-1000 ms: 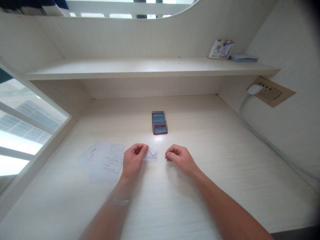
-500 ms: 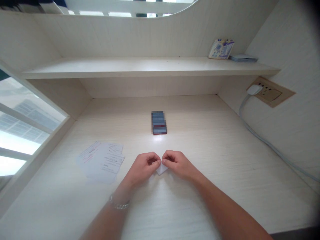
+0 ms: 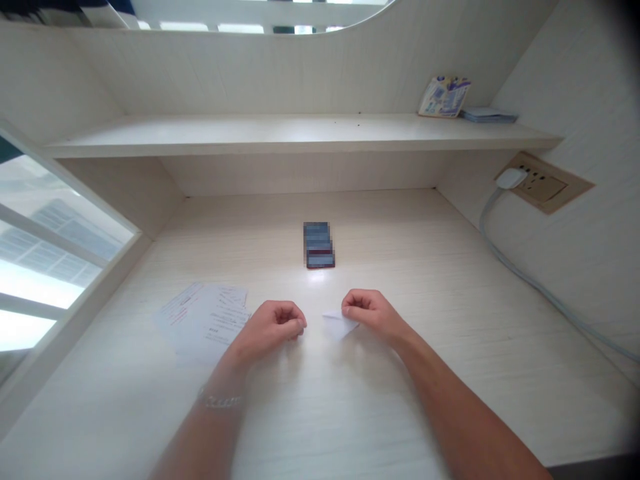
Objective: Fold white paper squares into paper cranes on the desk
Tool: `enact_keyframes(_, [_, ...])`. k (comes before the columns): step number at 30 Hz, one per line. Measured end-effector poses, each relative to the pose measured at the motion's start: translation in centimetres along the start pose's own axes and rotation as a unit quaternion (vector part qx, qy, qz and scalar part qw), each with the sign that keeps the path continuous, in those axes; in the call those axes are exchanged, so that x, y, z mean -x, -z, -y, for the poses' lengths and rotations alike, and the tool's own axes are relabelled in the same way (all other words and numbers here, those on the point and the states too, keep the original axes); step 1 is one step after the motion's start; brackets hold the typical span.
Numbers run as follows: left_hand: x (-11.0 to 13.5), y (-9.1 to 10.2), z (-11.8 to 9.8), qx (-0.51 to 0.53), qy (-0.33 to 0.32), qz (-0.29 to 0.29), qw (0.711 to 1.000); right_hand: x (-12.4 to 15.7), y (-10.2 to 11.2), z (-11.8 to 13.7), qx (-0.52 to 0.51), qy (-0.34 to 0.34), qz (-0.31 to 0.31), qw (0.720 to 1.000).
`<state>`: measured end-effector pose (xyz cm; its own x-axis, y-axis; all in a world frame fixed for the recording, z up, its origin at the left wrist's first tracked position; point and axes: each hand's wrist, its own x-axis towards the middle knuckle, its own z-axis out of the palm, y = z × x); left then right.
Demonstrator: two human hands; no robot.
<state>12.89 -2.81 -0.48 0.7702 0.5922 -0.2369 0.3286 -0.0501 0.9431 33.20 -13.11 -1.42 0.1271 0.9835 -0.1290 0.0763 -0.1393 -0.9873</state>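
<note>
A small folded piece of white paper (image 3: 338, 325) is pinched at its upper right side between the thumb and fingers of my right hand (image 3: 373, 313). To its left, my left hand (image 3: 277, 327) is apart from the paper, with thumb and fingers curled together and nothing visible in them. That wrist wears a chain bracelet. Beside my left hand, several loose white sheets (image 3: 200, 327) with black and red writing lie overlapping on the desk; my left forearm and hand cover part of their right edge.
A phone-like dark rectangle (image 3: 319, 245), its surface pixelated, lies mid-desk. A shelf (image 3: 300, 130) spans the back, bearing a colourful packet (image 3: 444, 97) and a flat stack (image 3: 489, 115). On the right wall, a white plug with a grey cable (image 3: 530, 280) sits in a socket panel (image 3: 547, 187).
My left hand has let go of the folded paper and moved left. My right hand has shifted right and slightly up, carrying the paper with it.
</note>
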Motion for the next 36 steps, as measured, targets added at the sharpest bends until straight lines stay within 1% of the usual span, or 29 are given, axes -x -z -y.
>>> enact_keyframes(1, [-0.1, 0.0, -0.1, 0.02, -0.004, -0.023, 1.0, -0.1, 0.1, -0.1, -0.018, 0.0, -0.025, 1.0])
enact_keyframes(3, [-0.4, -0.3, -0.2, 0.057, -0.017, -0.065, 0.996, -0.3, -0.1, -0.2, -0.03, 0.0, -0.052, 0.998])
enact_keyframes(5, [-0.7, -1.1, -0.3, 0.083, -0.02, -0.078, 0.993, -0.4, -0.7, -0.3, -0.033, 0.002, -0.064, 0.997])
enact_keyframes(6, [-0.9, -1.6, -0.3, 0.089, -0.018, -0.077, 0.993, -0.4, -1.0, -0.4, -0.032, 0.003, -0.064, 0.997])
enact_keyframes(9, [-1.2, -2.9, -0.1, 0.076, -0.028, -0.112, 0.99, -0.3, -1.9, -0.4, -0.021, 0.015, -0.063, 0.998])
enact_keyframes(12, [-1.2, -3.3, 0.0, 0.045, -0.046, -0.14, 0.988, -0.1, -2.2, -0.3, 0.011, 0.023, -0.049, 0.998])
enact_keyframes(15, [-1.1, -3.3, 0.0, 0.025, -0.064, -0.123, 0.99, 0.1, -2.3, 0.0, 0.057, 0.026, -0.028, 0.998])
enact_keyframes(17, [-1.1, -3.4, 0.0, 0.024, -0.07, -0.105, 0.992, 0.2, -2.4, 0.0, 0.082, 0.026, -0.027, 0.996])
enact_keyframes(20, [-1.2, -3.5, 0.2, 0.033, -0.067, -0.115, 0.991, 0.1, -2.6, 0.0, 0.101, 0.015, -0.035, 0.994])
enact_keyframes(24, [-1.3, -3.2, 0.3, 0.053, -0.052, -0.146, 0.986, -0.1, -2.6, -0.3, 0.09, -0.01, -0.022, 0.996])
enact_keyframes(29, [-1.2, -2.6, 0.1, 0.064, -0.044, -0.143, 0.987, -0.1, -2.2, -0.4, 0.073, -0.02, -0.009, 0.997])
enact_keyframes(31, [-1.2, -2.2, 0.1, 0.064, -0.045, -0.152, 0.985, 0.0, -1.9, -0.3, 0.072, -0.026, -0.006, 0.997])
enact_keyframes(34, [-1.2, -1.7, 0.1, 0.065, -0.043, -0.175, 0.981, 0.0, -1.7, -0.1, 0.047, -0.035, -0.019, 0.998])
enact_keyframes(36, [-1.2, -1.6, 0.2, 0.059, -0.041, -0.169, 0.983, 0.0, -1.8, -0.1, 0.015, -0.027, -0.024, 0.999])
